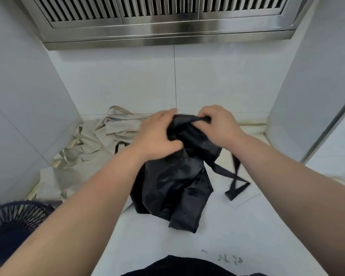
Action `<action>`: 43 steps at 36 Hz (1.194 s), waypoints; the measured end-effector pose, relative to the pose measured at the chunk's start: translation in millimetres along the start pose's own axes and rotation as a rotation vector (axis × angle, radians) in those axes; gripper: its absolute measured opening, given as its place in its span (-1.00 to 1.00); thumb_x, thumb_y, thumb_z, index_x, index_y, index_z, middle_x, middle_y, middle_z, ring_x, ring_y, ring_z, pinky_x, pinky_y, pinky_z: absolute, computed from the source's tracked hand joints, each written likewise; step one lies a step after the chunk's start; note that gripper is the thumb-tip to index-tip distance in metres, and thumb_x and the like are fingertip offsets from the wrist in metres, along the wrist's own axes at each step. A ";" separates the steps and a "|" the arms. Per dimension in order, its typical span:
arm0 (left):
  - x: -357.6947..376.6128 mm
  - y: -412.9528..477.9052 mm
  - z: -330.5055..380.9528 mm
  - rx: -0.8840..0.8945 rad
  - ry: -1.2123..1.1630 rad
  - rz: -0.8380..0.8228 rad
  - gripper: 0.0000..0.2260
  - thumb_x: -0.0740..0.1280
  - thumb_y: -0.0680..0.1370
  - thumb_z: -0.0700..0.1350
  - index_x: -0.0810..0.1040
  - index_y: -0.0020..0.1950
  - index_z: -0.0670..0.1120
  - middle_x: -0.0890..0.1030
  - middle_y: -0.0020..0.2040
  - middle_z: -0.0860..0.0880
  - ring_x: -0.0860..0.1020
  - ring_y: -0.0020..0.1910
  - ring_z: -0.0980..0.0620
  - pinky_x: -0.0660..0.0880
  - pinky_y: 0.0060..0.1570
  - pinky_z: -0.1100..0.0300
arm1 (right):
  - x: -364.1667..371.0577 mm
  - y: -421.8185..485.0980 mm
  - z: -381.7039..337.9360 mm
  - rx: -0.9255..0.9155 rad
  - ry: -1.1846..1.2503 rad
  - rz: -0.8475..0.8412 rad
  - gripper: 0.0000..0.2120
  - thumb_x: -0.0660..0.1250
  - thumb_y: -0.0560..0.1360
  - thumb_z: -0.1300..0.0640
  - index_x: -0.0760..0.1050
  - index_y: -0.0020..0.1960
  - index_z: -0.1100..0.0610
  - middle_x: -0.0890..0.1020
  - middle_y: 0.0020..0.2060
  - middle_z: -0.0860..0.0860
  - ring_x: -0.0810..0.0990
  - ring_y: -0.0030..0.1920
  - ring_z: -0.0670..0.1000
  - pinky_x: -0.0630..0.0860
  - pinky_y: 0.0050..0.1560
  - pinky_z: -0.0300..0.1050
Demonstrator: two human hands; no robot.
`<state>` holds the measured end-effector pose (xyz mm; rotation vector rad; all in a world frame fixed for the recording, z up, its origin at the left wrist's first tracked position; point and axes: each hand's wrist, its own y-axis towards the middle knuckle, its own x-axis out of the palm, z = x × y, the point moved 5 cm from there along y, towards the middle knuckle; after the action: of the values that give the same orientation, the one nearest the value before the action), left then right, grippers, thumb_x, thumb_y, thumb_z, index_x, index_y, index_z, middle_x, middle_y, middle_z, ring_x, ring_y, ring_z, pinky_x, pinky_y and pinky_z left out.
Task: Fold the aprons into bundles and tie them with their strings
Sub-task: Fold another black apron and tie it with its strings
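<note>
behind black apron [177, 186], crumpled beige aprons [100, 140]

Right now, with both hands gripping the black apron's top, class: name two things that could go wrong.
The black apron hangs loose and crumpled below the left hand and right hand, so the bundle may come out lumpy. Its strap trails crossed on the counter and might tangle.
</note>
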<state>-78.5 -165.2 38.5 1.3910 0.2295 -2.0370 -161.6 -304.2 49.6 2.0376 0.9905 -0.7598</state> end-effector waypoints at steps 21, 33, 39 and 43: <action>-8.9 -59.2 -47.4 -0.578 -1.302 0.092 -0.86 0.24 0.49 -0.22 0.58 -0.04 -0.16 0.64 -0.21 -0.09 0.59 -0.21 -0.08 0.51 -0.14 0.14 | 59.5 -45.9 17.9 0.509 0.417 -0.312 -0.52 0.32 0.50 -0.09 0.35 0.32 0.12 0.47 0.03 0.00 0.46 -0.05 0.01 0.44 -0.09 -0.14; 14.4 -94.2 -62.8 -0.703 -1.501 0.078 -0.79 0.22 0.62 -0.08 0.55 0.16 -0.12 0.68 0.00 -0.12 0.67 -0.08 -0.06 0.58 -0.14 0.09 | 112.4 -90.1 -2.4 0.539 0.472 -0.529 -0.69 0.30 0.42 0.01 0.58 -0.04 0.26 0.63 -0.03 0.19 0.49 -0.16 0.00 0.46 0.09 0.05; 36.2 -106.9 -40.4 -0.740 -1.684 -0.050 -0.67 0.14 0.63 -0.02 0.60 0.08 -0.21 0.67 -0.04 -0.18 0.67 -0.13 -0.10 0.62 -0.18 0.08 | 114.0 -114.7 2.6 0.529 0.496 -0.590 -0.40 0.38 0.23 -0.30 0.52 0.19 -0.04 0.62 0.08 -0.06 0.57 0.12 0.01 0.46 0.25 0.01; 28.9 -110.6 -10.7 -0.612 -1.809 -0.106 -0.46 0.09 0.65 -0.03 0.68 -0.37 -0.17 0.67 -0.30 -0.12 0.67 -0.32 -0.04 0.60 -0.35 0.16 | 100.8 -120.3 11.0 0.697 0.644 -0.533 -0.05 0.26 0.16 -0.52 0.42 0.34 0.09 0.54 0.24 -0.02 0.53 0.20 0.07 0.43 0.29 0.06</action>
<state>-143.0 -86.6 -14.7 -0.9896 0.0662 -2.1925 -210.1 -221.3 -75.0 2.7455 1.8884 -0.7993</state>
